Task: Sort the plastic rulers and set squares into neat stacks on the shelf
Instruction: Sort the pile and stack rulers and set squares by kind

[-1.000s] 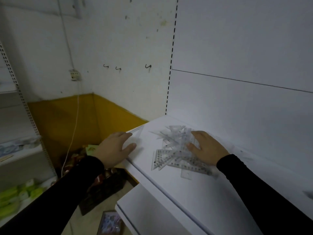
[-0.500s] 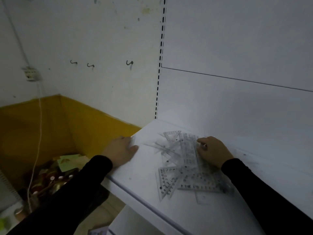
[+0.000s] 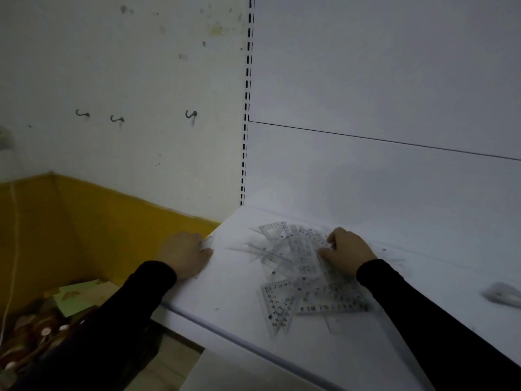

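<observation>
Sorting barely begun: right hand (image 3: 348,253) fingers curled onto jumbled clear rulers (image 3: 306,273); left hand (image 3: 184,253) pinches one set square (image 3: 207,241) at the shelf (image 3: 225,300) edge. Next, pull matching shapes apart.

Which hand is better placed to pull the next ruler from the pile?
Right hand: it rests on the loose pile of clear plastic rulers. The left hand grips the white shelf's end.

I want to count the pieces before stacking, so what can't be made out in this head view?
- Pile of clear rulers and set squares: overlapping and see-through, so no count; the right hand covers its far right part.
- Clear piece at the left hand: blurred, mostly hidden by the fingers, type unclear.
- White object on the shelf: blurred, cut by the right edge.
</observation>
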